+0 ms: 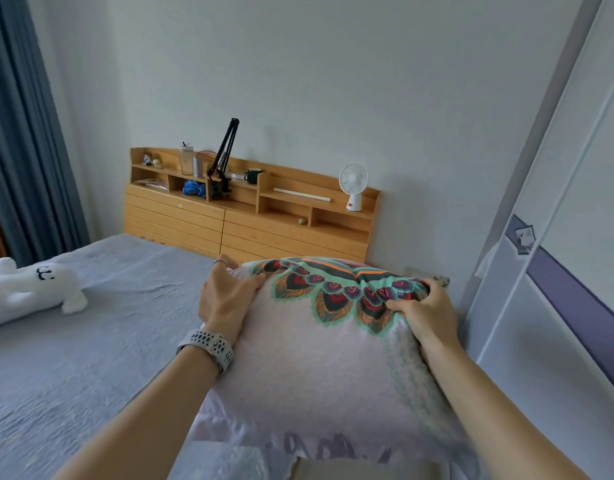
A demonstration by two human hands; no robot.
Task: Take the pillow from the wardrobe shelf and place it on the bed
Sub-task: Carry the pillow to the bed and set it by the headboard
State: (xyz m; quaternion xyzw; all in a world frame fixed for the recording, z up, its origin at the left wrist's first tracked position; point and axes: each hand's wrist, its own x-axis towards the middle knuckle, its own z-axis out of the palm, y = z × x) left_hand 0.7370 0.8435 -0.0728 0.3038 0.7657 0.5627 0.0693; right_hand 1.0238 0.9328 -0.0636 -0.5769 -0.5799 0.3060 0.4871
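Note:
A large pale pink pillow (309,362) with a green, red and orange fan pattern along its far edge fills the lower middle of the head view. My left hand (225,296), with a ring and a grey watch band on the wrist, grips its left far corner. My right hand (423,310) pinches the patterned fabric at its right far corner. The pillow is held over the right side of the bed (90,341), which has a grey-blue quilted cover. Whether the pillow rests on the bed I cannot tell.
A white plush toy (28,289) lies on the bed's left side. The wooden headboard shelf (250,213) carries a small white fan (353,185), a black lamp arm, a mug and small items. The wardrobe door (558,271) stands close on the right; blue curtains hang at left.

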